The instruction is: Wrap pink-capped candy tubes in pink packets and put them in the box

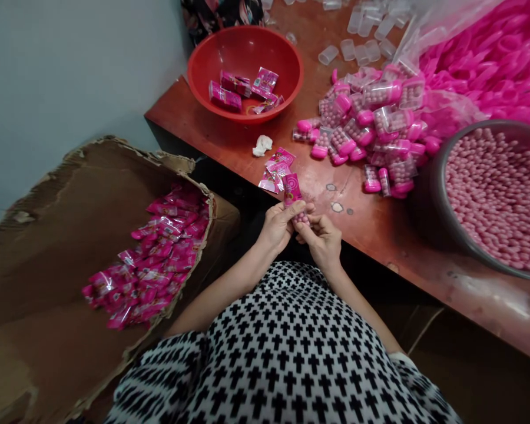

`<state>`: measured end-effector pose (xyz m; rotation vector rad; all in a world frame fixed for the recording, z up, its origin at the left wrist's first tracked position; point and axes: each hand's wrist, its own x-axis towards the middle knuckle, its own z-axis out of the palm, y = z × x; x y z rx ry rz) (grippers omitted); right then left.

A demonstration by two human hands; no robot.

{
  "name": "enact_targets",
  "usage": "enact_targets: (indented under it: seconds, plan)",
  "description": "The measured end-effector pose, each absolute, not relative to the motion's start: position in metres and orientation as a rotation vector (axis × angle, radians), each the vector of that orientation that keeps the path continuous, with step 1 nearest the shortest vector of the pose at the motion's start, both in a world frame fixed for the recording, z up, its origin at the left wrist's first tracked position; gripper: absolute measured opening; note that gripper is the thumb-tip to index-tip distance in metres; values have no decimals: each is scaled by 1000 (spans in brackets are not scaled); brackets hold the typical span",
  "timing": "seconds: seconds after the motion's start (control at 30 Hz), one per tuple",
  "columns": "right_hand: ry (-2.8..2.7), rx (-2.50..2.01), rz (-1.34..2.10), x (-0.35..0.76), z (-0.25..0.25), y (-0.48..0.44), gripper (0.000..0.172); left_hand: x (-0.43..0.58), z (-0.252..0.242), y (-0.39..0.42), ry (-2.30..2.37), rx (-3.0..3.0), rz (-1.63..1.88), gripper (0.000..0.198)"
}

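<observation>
My left hand point(279, 224) and my right hand point(321, 237) meet at the table's front edge, both closed on one small candy tube point(301, 219) that carries a pink printed wrapper point(292, 188) over its upper part. A few loose pink wrappers point(277, 168) lie flat on the table just beyond my hands. Further right lies a heap of clear tubes with pink caps point(371, 129), filled with pink candy.
A red bowl point(207, 53) holds a few wrapped tubes. A grey basin point(428, 176) of pink candy balls stands at the right. A torn cardboard box point(92, 171) at my left holds several wrapped tubes. Empty clear tubes point(362, 41) and pink caps point(490, 59) lie beyond.
</observation>
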<state>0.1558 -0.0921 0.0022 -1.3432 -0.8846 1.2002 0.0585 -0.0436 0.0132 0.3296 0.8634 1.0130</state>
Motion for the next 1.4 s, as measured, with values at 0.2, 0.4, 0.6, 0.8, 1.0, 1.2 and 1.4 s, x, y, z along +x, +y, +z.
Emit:
enact_targets:
  seconds: [0.2,0.4,0.6,0.8,1.0,1.2,1.4]
  plan:
    - [-589,-1180,1348,156,2,-89,18,64,17,-55,877,457,939,31]
    - [-469,-1152,1509,160,6,-80,23,60,18,-51,889,419,1063,39]
    - [-559,-1224,1326,155,2,-87,22,68,10,-55,1040,472,1160,41]
    - [-423,-1165,1452,160,2,-82,16,70,6,-67,1133,637,1126,32]
    - [-344,-1134,1514,168,5,-77,13,58,11,-63,1088,684,1259,31]
    - [-442,-1192,1394,163,6,-82,19,54,10,-55,1236,829,1254,22]
    - [-508,-1225,1315,159,4,-83,22,49,14,-59,1389,1148,1299,15]
